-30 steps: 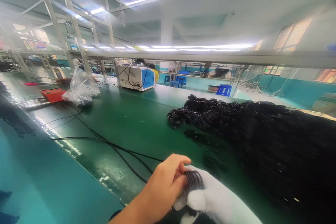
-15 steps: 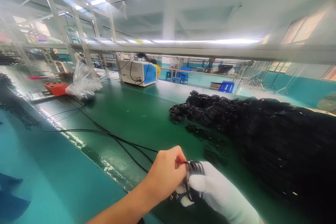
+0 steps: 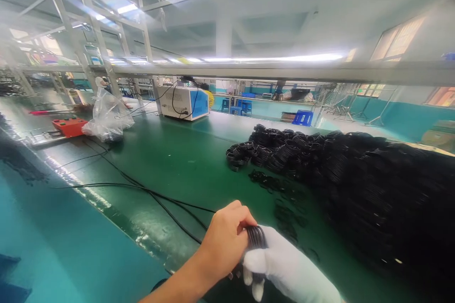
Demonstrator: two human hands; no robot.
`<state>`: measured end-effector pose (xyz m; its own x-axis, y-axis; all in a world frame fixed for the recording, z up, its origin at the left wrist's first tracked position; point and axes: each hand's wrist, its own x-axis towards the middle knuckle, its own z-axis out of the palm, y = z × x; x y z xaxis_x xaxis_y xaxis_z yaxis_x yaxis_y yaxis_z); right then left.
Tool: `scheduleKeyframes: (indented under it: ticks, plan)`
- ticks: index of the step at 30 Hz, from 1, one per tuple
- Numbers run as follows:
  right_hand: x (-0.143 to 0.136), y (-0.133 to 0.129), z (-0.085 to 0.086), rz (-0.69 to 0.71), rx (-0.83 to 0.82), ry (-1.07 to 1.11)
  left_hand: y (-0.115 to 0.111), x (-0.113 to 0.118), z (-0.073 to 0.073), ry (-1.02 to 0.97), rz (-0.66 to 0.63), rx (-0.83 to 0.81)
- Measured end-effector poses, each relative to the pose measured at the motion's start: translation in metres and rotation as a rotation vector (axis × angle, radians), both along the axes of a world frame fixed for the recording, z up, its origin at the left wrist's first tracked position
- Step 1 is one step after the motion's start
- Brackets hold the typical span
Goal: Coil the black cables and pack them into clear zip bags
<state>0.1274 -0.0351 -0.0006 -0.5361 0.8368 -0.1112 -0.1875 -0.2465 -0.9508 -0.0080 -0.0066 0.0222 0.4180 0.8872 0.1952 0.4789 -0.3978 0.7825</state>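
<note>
My right hand [image 3: 280,262], in a white glove, is wrapped round a coiled black cable [image 3: 256,237]. Bare and closed, my left hand [image 3: 227,234] presses its fingers against the left side of the same coil; its fingertips are partly hidden. Small metal connector ends [image 3: 234,274] show just below the left hand. Loose lengths of black cable [image 3: 156,193] run across the green bench [image 3: 185,165] toward my left hand. To the right lies a big pile of coiled black cables [image 3: 341,175], with small black rings [image 3: 273,183] in front of it.
A white and blue machine [image 3: 183,102] stands at the back of the bench. Farther left are a clear plastic bag [image 3: 108,118] and a red control box [image 3: 71,127]. A metal shelf beam [image 3: 249,71] crosses above the bench. Blue stools [image 3: 245,105] stand beyond.
The coil sits a little lower and to the left, and its loops look more tightly bunched. My left hand has come over the coil's top edge. The view has shifted slightly.
</note>
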Motion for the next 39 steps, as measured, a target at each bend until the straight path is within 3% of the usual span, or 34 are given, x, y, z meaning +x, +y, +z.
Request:
scheduleKeyframes:
  ticks: [6,11,14,17,19,22,31,35,39]
  plan:
    - [0.003,0.004,-0.01,-0.165,-0.121,0.281,-0.007,-0.004,-0.006,-0.001,0.0,0.017]
    - [0.001,0.004,-0.005,-0.135,-0.003,0.386,-0.024,-0.002,-0.017,0.185,-0.098,0.197]
    - [0.004,0.003,-0.009,-0.094,-0.076,0.391,-0.021,-0.008,-0.012,0.114,-0.119,0.11]
    - [0.007,0.003,-0.016,-0.033,-0.205,0.382,-0.008,-0.016,0.001,-0.019,-0.022,-0.068]
    - [0.007,0.002,-0.02,-0.017,-0.207,0.342,-0.001,-0.018,0.008,-0.008,-0.003,-0.122]
    - [0.004,0.001,-0.021,0.001,-0.151,0.283,0.004,-0.013,0.009,0.084,-0.022,-0.095]
    - [0.0,0.003,-0.016,0.013,-0.126,0.246,0.003,-0.002,-0.016,0.165,0.096,0.093]
    - [-0.001,0.005,-0.016,-0.054,-0.137,0.181,0.005,0.003,-0.015,0.15,0.077,0.062]
    - [0.009,0.007,-0.013,-0.134,-0.133,0.185,0.011,0.003,-0.006,0.091,-0.02,0.041]
